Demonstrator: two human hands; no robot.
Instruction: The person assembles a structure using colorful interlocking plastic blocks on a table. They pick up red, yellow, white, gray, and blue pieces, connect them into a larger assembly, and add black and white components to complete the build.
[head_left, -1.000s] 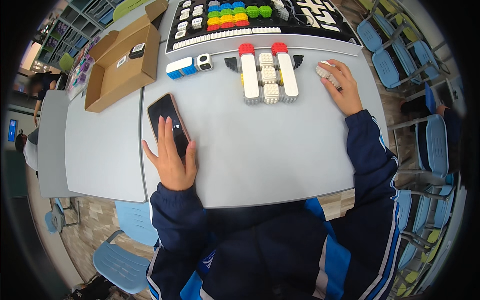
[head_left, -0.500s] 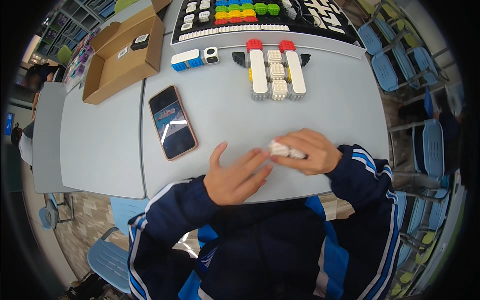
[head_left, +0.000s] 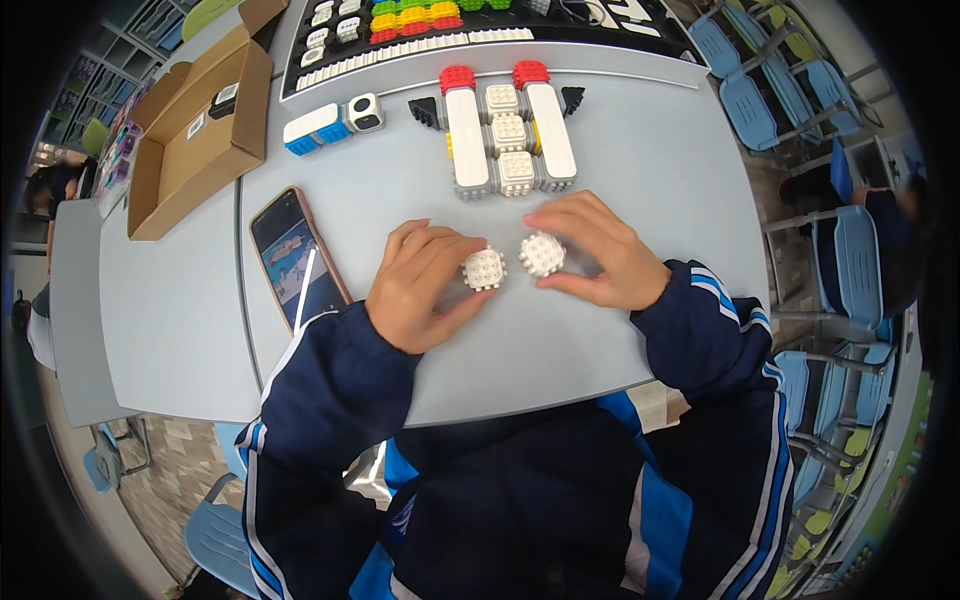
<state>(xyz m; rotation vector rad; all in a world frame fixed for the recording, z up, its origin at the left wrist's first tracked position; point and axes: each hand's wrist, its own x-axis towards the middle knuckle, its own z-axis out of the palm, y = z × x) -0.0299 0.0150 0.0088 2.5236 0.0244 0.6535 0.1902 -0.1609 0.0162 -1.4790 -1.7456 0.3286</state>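
My left hand (head_left: 420,285) holds a small white studded cube (head_left: 484,268) over the grey table (head_left: 600,340). My right hand (head_left: 595,250) holds a second white studded cube (head_left: 541,254) just to its right; the two cubes are slightly apart. Beyond the hands sits an assembly of white blocks (head_left: 505,135) with two long white bars tipped red and black wedge pieces at its sides. A smartphone (head_left: 298,260) with its screen lit lies left of my left hand.
An open cardboard box (head_left: 195,135) lies at the far left. A blue-and-white block and a small white cube module (head_left: 330,122) sit near it. A black tray of coloured and white blocks (head_left: 450,25) lines the far edge. Blue chairs (head_left: 830,270) stand right.
Both hands were together on one white piece near the table's front; now they have moved farther onto the table and parted, each with its own white cube.
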